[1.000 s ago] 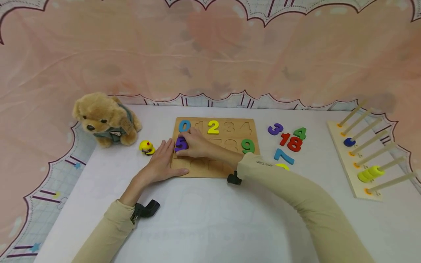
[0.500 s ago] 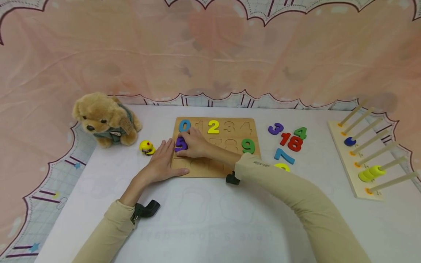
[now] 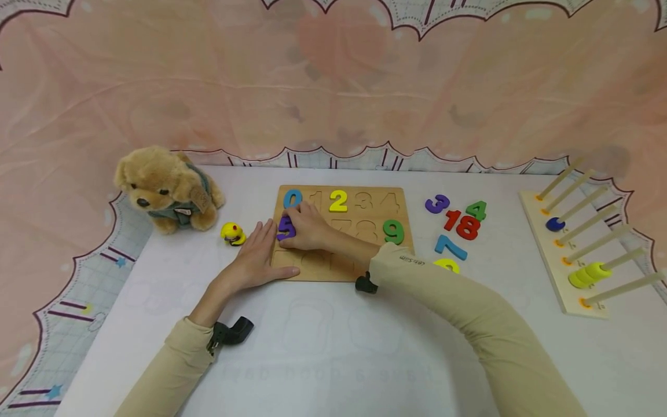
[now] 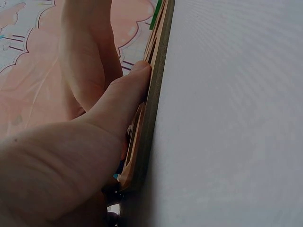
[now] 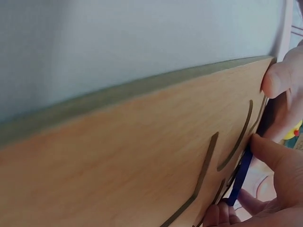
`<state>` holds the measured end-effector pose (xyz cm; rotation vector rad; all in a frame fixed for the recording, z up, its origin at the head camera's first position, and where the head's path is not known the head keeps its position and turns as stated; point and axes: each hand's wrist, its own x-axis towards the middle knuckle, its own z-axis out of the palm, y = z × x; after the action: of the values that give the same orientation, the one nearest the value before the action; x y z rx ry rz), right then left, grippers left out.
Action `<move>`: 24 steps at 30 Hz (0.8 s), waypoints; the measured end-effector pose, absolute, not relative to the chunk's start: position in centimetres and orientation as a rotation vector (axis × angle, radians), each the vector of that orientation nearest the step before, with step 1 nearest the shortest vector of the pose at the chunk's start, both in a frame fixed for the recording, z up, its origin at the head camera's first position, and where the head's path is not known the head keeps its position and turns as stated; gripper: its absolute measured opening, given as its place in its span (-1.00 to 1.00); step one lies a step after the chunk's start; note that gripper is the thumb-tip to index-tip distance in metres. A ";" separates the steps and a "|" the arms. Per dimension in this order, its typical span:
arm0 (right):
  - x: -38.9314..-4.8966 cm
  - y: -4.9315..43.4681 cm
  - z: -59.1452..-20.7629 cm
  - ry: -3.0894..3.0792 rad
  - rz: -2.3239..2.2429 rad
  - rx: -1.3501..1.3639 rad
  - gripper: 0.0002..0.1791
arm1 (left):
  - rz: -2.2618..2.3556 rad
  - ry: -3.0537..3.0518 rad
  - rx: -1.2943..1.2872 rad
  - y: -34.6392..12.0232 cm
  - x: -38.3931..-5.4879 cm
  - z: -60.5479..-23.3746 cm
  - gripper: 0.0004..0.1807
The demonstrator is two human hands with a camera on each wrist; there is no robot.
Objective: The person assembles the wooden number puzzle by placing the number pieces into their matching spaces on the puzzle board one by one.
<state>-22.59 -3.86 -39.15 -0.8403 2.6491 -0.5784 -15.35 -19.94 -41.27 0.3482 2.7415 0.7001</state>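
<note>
A wooden number board (image 3: 323, 276) lies on the white table. On its left side my right hand (image 3: 310, 227) pinches a purple number 5 (image 3: 286, 228) between thumb and fingers. The right wrist view shows this purple 5 (image 5: 242, 172) tilted edge-on against the board's face (image 5: 142, 156). My left hand (image 3: 255, 260) rests at the board's lower left edge, fingers straight and thumb spread over the corner. In the left wrist view that thumb (image 4: 120, 101) presses on the board's rim. A blue 0 (image 3: 293, 198), yellow 2 (image 3: 338, 201) and green 9 (image 3: 393, 231) sit in the board.
Loose numbers lie right of the board: purple 3 (image 3: 437, 204), green 4 (image 3: 476, 210), red 1 (image 3: 452, 220), red 8 (image 3: 468, 227), blue 7 (image 3: 450, 247) and a partly hidden yellow piece (image 3: 447, 265). A peg stand (image 3: 554, 255) is far right; a yellow toy (image 3: 233, 234) and plush dog (image 3: 169, 190) stand left.
The purple 5 has shifted very slightly left in my right hand's pinch, and the right sleeve has edged left. My left hand has stayed still.
</note>
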 end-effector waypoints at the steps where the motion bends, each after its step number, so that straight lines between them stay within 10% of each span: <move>1: -22.6 -3.9 -39.1 2.648 -0.582 -0.834 -0.27 | 0.699 2.741 0.347 -19.9 -15.4 -41.3 0.31; 24: -23.2 -4.3 -38.9 2.618 -0.558 -0.803 -0.27 | 0.689 2.730 0.332 -19.9 -15.5 -41.3 0.31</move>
<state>-23.20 -4.33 -38.94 -0.8031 2.6181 -0.5581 -15.50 -19.88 -41.33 0.3323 2.7298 0.6893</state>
